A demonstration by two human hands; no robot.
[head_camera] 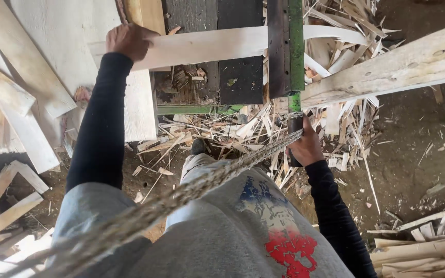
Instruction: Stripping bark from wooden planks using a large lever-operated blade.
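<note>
My left hand (129,40) grips the left end of a pale wooden slat (202,45) that lies across a dark machine bed (233,72). The slat passes under a green lever blade (289,46) that stands across it. My right hand (305,146) is closed on the dark handle (295,123) at the near end of that green lever. A frayed rope (191,188) runs from the handle toward me, across my grey shirt.
Wide pale boards (37,77) are stacked at the left. A thick wooden beam (387,69) slants across the upper right. Thin offcut strips (243,128) litter the dirt floor under the machine, and more cut pieces (423,247) lie at lower right.
</note>
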